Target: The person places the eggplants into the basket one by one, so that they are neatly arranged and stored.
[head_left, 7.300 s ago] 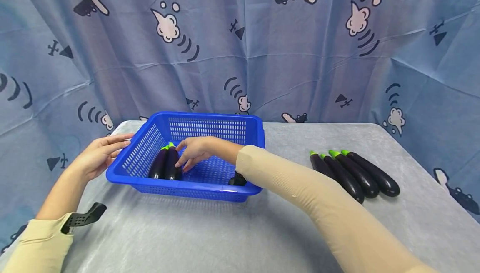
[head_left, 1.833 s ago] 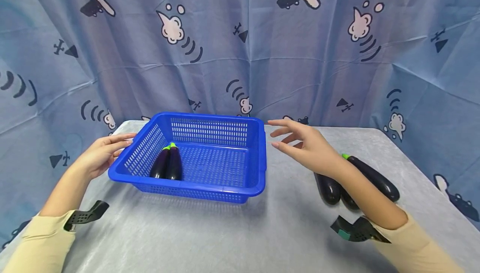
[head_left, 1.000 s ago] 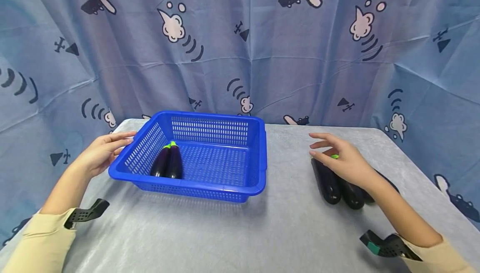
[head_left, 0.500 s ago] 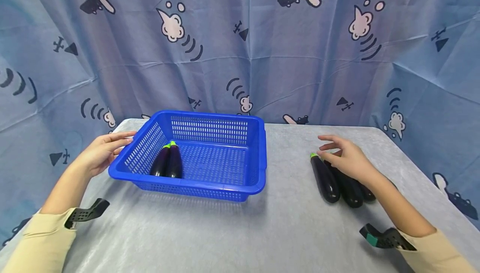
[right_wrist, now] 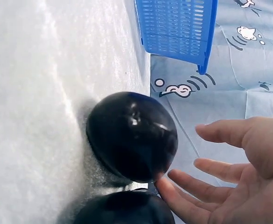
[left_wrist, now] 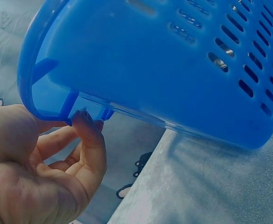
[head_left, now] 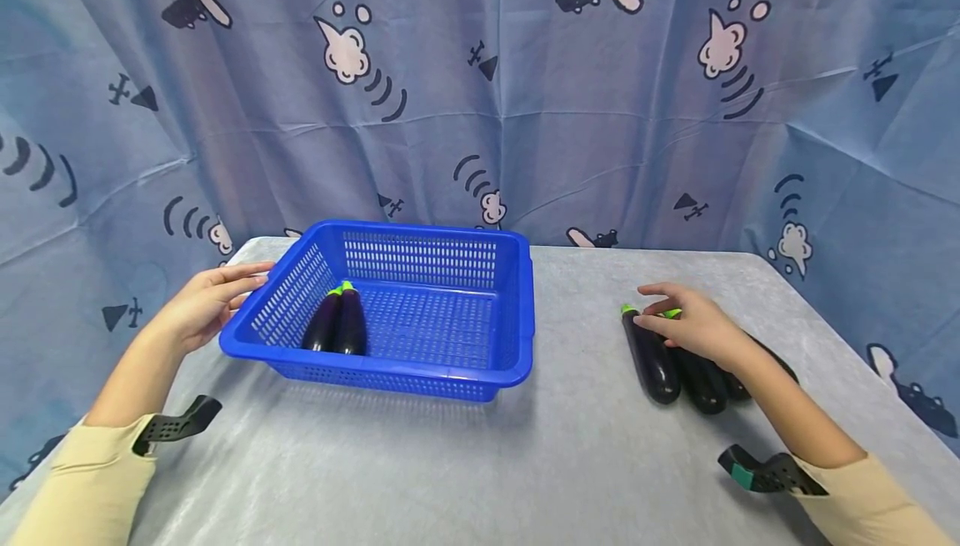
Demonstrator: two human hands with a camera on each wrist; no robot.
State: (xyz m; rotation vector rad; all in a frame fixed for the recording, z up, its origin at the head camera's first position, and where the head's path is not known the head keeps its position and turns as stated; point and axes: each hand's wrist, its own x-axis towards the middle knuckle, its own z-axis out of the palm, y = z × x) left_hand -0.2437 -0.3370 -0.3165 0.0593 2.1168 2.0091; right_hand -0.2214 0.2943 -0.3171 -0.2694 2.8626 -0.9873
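A blue plastic basket [head_left: 420, 379] stands on the table, with two eggplants [head_left: 349, 325] side by side at its left end. My left hand [head_left: 198, 308] pinches the basket's left rim between thumb and fingers; the left wrist view shows the thumb tip [left_wrist: 84, 122] against the underside of that rim. Over the stem ends of several eggplants [head_left: 651, 363] on the right side of the table is my right hand [head_left: 693, 325], fingers spread and thumb apart. In the right wrist view one fingertip meets an eggplant's [right_wrist: 132, 135] side, and nothing is gripped.
A pale grey cloth covers the table [head_left: 480, 471]. Behind it hangs a blue curtain [head_left: 435, 71] printed with airplanes and clouds. Each forearm wears a black wrist mount [head_left: 180, 425]. The right hand and forearm partly hide the far-right eggplants.
My right hand has left the basket's inside and moved right to the eggplants on the table, lowering slightly in the last half second. The left hand has stayed at the rim.
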